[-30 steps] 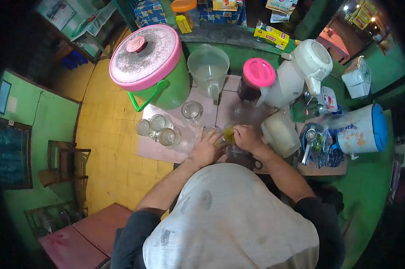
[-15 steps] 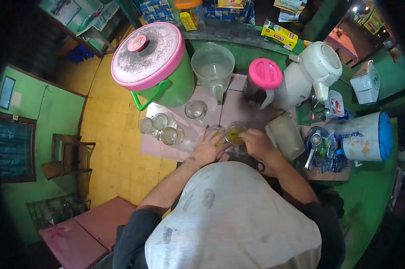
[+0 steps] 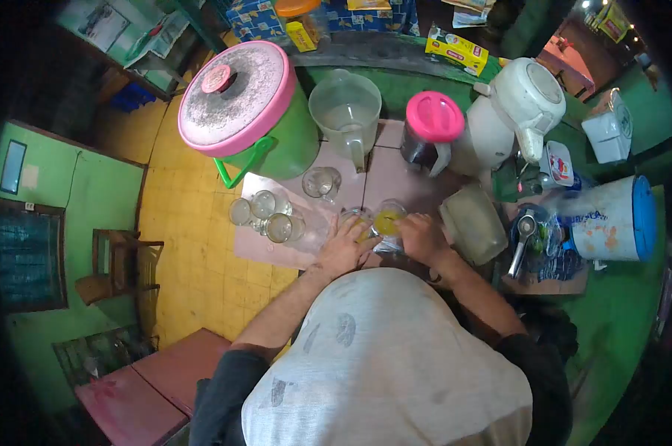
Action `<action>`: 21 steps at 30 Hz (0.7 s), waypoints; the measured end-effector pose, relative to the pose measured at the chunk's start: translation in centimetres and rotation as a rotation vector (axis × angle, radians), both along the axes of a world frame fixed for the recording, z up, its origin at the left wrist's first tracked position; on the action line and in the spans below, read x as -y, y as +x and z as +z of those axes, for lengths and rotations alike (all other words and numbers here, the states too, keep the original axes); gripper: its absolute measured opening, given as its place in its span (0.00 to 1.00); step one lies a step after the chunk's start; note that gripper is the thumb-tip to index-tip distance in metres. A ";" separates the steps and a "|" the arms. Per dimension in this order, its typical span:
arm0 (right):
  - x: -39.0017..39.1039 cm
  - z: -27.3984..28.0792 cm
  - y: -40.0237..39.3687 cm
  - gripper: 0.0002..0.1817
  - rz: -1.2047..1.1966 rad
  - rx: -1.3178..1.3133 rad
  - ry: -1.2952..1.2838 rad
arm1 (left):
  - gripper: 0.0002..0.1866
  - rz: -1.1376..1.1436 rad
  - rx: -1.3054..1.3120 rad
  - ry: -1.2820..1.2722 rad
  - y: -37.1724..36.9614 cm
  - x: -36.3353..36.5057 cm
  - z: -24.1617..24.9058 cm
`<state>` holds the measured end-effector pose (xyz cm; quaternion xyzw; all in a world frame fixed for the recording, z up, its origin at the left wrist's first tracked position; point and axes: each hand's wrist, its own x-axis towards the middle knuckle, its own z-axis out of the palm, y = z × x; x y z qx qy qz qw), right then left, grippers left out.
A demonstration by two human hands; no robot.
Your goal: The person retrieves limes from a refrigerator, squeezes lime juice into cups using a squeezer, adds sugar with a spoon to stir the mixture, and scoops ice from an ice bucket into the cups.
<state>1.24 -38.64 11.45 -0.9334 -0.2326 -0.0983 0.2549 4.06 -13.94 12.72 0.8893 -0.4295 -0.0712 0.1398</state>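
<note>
Two glasses stand side by side close to my body. The right-hand glass [image 3: 387, 220] has yellow liquid in it; the left-hand glass [image 3: 356, 216], also with something yellow inside, is partly covered by my fingers. My left hand [image 3: 342, 247] is wrapped around the left glass, its fingertips reaching toward the other one. At the right rim of the yellow drink, my right hand [image 3: 424, 239] has its fingers pinched together; whatever they hold is hidden. Several clear glasses [image 3: 279, 227] stand to the left, and a glass mug [image 3: 321, 182] is beyond them.
Behind stand a green tub with pink lid [image 3: 236, 97], a clear plastic pitcher [image 3: 344, 104], a pink-lidded jug [image 3: 433, 126] and a white thermos jug [image 3: 514, 111]. Rightward are a plastic container [image 3: 474, 223], a metal squeezer [image 3: 524, 234] and a blue-lidded container [image 3: 611, 219].
The camera view has shifted slightly. My right hand has moved a little at the yellow drink's rim, while my left hand stays on its glass.
</note>
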 end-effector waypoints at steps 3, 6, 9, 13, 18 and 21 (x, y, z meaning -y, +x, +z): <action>-1.1 1.5 0.5 0.09 -0.134 0.029 0.206 | 0.23 0.007 0.013 -0.010 -0.3 -0.2 -0.2; -1.8 0.6 1.6 0.07 -0.210 -0.060 0.010 | 0.23 0.003 0.025 -0.010 -0.4 0.0 -0.7; -2.2 -1.8 3.0 0.07 -0.191 -0.262 0.092 | 0.23 0.017 0.038 -0.015 -0.6 0.0 -1.0; -1.8 -1.4 3.4 0.07 -0.197 -0.109 0.086 | 0.23 0.020 0.039 -0.026 -0.5 -0.1 -0.6; -1.9 -0.8 3.8 0.09 -0.059 -0.169 0.119 | 0.23 0.017 0.029 -0.006 -0.4 0.2 0.1; -2.2 2.5 3.5 0.08 -0.330 -0.181 0.165 | 0.23 0.029 0.010 -0.023 -0.7 0.3 -0.3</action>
